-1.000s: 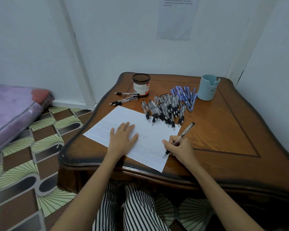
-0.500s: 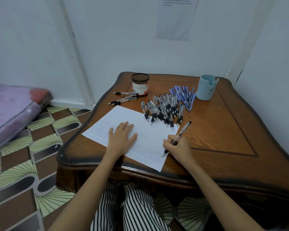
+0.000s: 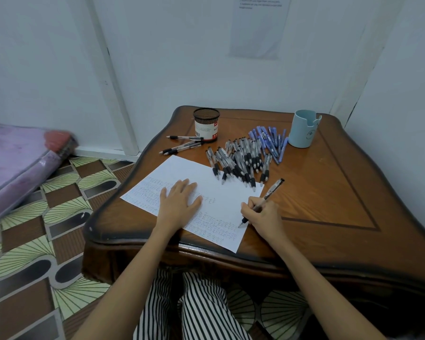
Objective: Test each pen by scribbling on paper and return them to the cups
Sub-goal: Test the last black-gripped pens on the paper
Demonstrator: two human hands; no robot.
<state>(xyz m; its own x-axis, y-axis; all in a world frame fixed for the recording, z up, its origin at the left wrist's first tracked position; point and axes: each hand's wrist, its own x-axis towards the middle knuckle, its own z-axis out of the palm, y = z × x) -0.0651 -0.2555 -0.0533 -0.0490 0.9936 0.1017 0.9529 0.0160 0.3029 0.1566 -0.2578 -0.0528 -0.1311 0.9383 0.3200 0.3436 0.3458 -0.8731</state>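
A white sheet of paper (image 3: 221, 195) covered with rows of small scribbles lies near the front edge of the wooden table (image 3: 329, 192). My left hand (image 3: 178, 202) rests flat on it with fingers spread. My right hand (image 3: 263, 218) grips a black pen (image 3: 271, 191) in a writing hold, its tip touching the sheet's right edge. Behind the paper lies a pile of black-grip pens (image 3: 241, 159) and a smaller pile of blue pens (image 3: 270, 141). A black mesh cup (image 3: 206, 125) stands at the back left, a light blue cup (image 3: 302, 128) at the back right.
Three black pens (image 3: 182, 144) lie by the mesh cup, near the table's left edge. White walls close in behind and to the right. A purple mattress (image 3: 17, 158) lies on the patterned floor to the left. My striped trousers show under the table.
My right hand with the pen has shifted slightly along the paper's right edge. The left hand has stayed flat on the sheet. The view has drifted a little.
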